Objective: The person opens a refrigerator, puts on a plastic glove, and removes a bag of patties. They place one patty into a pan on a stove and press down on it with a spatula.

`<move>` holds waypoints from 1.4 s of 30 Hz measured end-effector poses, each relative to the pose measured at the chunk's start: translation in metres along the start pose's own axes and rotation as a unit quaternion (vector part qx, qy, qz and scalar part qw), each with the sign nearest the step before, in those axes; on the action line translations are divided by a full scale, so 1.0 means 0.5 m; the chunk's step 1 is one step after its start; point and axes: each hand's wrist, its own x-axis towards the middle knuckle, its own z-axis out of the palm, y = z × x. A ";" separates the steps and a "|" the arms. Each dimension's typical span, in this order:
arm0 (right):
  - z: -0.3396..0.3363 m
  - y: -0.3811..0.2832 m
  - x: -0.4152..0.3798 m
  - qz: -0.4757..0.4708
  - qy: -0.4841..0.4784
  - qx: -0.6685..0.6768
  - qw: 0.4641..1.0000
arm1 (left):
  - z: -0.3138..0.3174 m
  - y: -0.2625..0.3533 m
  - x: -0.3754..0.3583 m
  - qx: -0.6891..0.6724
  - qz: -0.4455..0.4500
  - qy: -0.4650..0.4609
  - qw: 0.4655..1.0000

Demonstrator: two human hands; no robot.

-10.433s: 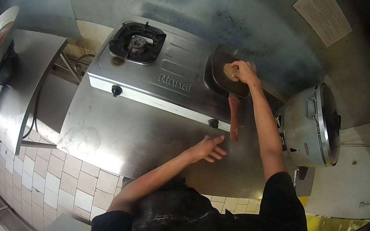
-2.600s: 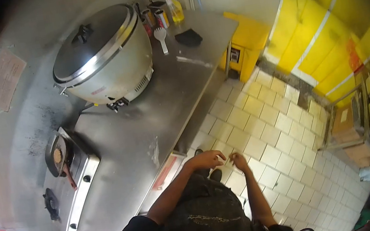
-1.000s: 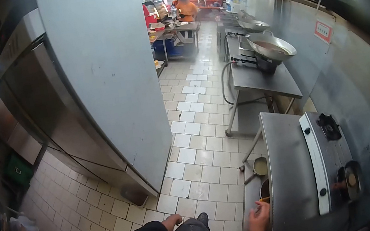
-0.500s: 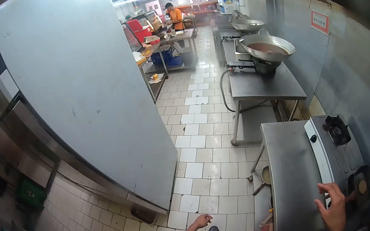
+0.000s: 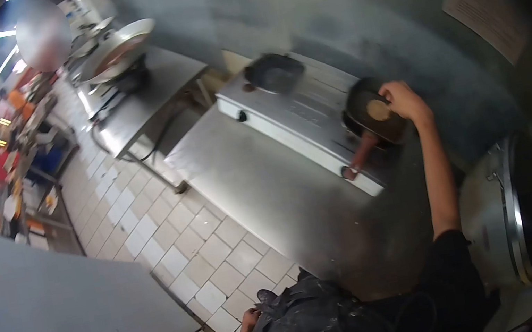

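My right hand (image 5: 403,102) reaches over a small dark frying pan (image 5: 362,102) on the near burner. Its fingers are closed at the edge of a round, flat, tan piece of food (image 5: 379,110) in the pan; blur obscures the exact contact. A reddish-brown handle (image 5: 364,153) sticks out from the pan towards me. Low beside my dark apron (image 5: 307,324), my left hand (image 5: 250,318) hangs with curled fingers, and nothing shows in it.
The white and grey two-burner gas stove (image 5: 295,129) stands on a steel table (image 5: 239,170). A large wok (image 5: 119,52) sits on a farther table. To my right is a big round metal vessel (image 5: 489,216); a large pale panel (image 5: 57,306) borders the tiled aisle on the left.
My view has turned right towards the stove. My right hand has moved from beside the stove to the food in the pan, its spread fingers closing. The left hand stays low by my body.
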 end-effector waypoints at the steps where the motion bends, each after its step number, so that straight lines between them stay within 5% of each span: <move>1: 0.005 0.032 0.018 0.017 -0.016 -0.007 1.000 | -0.001 0.017 -0.004 0.011 0.002 -0.014 1.000; 4: 0.061 0.119 0.067 0.031 -0.050 0.018 0.998 | -0.012 0.049 -0.012 0.097 0.006 -0.031 0.995; 6: 0.122 0.166 0.103 0.004 -0.036 0.002 0.999 | -0.008 0.020 0.019 0.055 0.129 -0.091 0.986; 9: 0.195 0.206 0.138 -0.014 -0.019 -0.006 1.000 | -0.012 0.014 0.048 0.019 0.134 -0.112 0.984; 12: 0.211 0.227 0.158 0.014 -0.029 0.003 0.999 | -0.033 0.055 0.019 -0.031 0.060 -0.113 0.991; 14: 0.217 0.234 0.164 0.031 -0.048 0.005 0.998 | -0.038 0.068 0.015 0.001 0.086 -0.110 0.990; 16: 0.222 0.236 0.166 0.026 -0.032 -0.005 0.999 | -0.040 0.073 0.018 -0.030 -0.012 -0.097 0.995; 23: 0.205 0.216 0.170 0.040 -0.051 -0.020 0.998 | -0.040 0.071 -0.009 -0.001 0.072 -0.073 0.995; 42: 0.176 0.184 0.153 0.045 -0.067 -0.028 0.996 | -0.042 0.074 0.014 -0.045 0.023 -0.082 0.995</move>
